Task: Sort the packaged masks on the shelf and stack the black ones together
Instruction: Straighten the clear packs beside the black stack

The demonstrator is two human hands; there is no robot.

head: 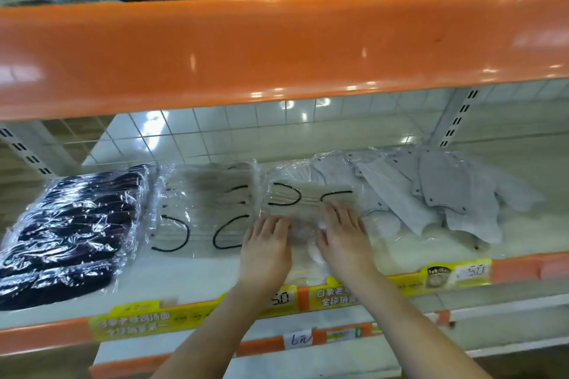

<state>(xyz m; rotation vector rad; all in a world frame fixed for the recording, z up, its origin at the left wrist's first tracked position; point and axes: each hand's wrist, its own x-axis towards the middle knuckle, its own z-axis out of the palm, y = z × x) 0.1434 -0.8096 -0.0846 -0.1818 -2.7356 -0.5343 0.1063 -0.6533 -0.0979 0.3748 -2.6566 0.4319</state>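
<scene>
Head view looks down on the white shelf [191, 274], where both my hands lie side by side on one clear-wrapped pack of pale masks [308, 197] with black ear loops, near the middle of the shelf. My left hand [266, 248] rests flat on the pack's near left part, fingers fairly straight and pointing away from me. My right hand [341, 237] presses down on its near right part, fingers spread a little; neither hand curls round anything. Just left of this pack lies another pack of pale masks [203, 209] with black loops. Further left, at the shelf's end, sits the stack of black masks [70, 231] in shiny wrap. To the right, grey masks [437, 191] lie fanned out loosely.
</scene>
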